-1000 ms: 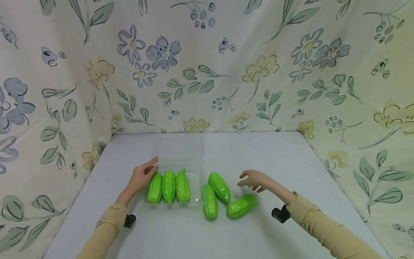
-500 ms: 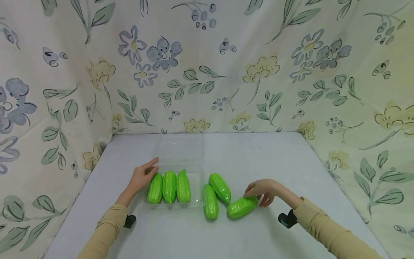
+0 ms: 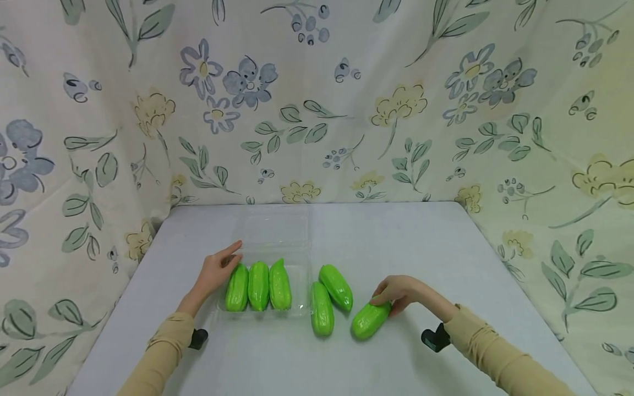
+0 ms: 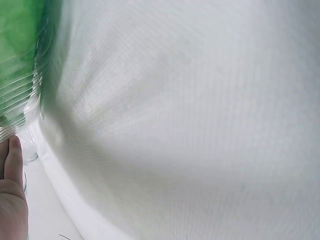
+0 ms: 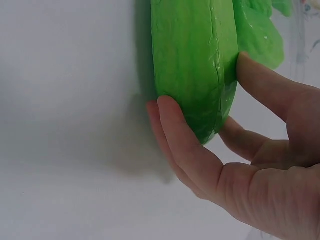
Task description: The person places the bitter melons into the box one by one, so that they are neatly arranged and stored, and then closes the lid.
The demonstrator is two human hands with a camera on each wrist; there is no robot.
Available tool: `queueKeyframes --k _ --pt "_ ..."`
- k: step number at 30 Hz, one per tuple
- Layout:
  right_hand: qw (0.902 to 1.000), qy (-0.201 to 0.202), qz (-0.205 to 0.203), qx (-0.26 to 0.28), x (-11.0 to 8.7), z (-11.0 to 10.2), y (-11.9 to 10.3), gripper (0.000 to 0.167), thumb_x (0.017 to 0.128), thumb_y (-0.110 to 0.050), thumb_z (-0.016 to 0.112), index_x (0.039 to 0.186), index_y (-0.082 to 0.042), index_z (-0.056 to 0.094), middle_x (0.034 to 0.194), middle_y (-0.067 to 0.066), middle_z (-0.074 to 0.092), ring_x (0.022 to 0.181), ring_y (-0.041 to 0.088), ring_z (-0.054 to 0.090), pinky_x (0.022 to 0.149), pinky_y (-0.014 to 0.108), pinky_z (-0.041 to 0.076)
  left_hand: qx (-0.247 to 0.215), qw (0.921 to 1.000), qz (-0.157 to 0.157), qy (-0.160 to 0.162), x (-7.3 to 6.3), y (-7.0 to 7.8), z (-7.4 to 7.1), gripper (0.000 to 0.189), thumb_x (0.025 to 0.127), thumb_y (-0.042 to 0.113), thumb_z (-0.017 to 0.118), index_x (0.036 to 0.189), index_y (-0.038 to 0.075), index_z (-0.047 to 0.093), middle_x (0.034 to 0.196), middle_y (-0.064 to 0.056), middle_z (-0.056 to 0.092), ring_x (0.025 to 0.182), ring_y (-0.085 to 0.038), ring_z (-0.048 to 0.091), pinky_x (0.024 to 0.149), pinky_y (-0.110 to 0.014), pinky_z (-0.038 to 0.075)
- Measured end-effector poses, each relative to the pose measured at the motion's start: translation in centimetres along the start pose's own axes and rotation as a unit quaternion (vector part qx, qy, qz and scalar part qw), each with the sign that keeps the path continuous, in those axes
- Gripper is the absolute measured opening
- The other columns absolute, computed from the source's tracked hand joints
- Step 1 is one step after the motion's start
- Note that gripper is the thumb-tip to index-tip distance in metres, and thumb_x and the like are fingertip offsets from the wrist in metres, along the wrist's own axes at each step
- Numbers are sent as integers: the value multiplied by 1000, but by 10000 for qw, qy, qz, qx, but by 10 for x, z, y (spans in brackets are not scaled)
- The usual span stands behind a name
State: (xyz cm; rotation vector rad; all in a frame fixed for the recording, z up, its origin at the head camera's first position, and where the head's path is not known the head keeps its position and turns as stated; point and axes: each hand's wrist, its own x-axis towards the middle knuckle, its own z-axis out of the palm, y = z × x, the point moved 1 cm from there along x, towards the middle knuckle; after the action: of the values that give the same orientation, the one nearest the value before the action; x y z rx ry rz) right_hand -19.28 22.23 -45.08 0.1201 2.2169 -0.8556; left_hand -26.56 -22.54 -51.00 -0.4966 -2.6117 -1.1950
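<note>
My right hand (image 3: 398, 291) grips one end of a glossy green cucumber (image 3: 367, 322), with thumb and fingers on opposite sides. The same cucumber (image 5: 192, 60) is large in the right wrist view, the fingers (image 5: 187, 142) wrapped about its rounded end. My left hand (image 3: 218, 270) rests at the left edge of a clear plastic box (image 3: 300, 280), its fingers fairly straight. In the left wrist view a fingertip (image 4: 15, 142) touches the ridged plastic (image 4: 20, 92). Three cucumbers (image 3: 258, 286) lie side by side in the box. Two more cucumbers (image 3: 322, 309) lie just right of it.
The box's clear lid (image 3: 274, 226) lies folded back behind it on the white table (image 3: 406, 236). A floral cloth (image 3: 317, 110) hangs behind and along both sides. A small black device (image 3: 436, 337) sits under each wrist.
My right hand has come down onto the rightmost cucumber and taken hold of its right end. That cucumber has turned slightly, its near end swinging towards me. My left hand stays put.
</note>
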Motion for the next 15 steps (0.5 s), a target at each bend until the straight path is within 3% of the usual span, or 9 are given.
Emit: queueKeyframes --k 9,15 --pt "10000 -70 -58 -22 3 -1 0 31 87 -20 68 111 0 66 92 7 65 70 15 61 65 27 55 -33 10000 -29 -28 0 0 -1 43 97 23 56 136 7 52 133 -11 58 103 -26 67 78 -26 52" --pt "10000 -69 -45 -16 3 -1 1 31 88 -19 69 111 0 66 92 7 65 71 15 61 65 27 55 -33 10000 -24 -29 0 1 -1 43 97 23 56 136 7 52 133 -11 57 103 -26 67 80 -34 53"
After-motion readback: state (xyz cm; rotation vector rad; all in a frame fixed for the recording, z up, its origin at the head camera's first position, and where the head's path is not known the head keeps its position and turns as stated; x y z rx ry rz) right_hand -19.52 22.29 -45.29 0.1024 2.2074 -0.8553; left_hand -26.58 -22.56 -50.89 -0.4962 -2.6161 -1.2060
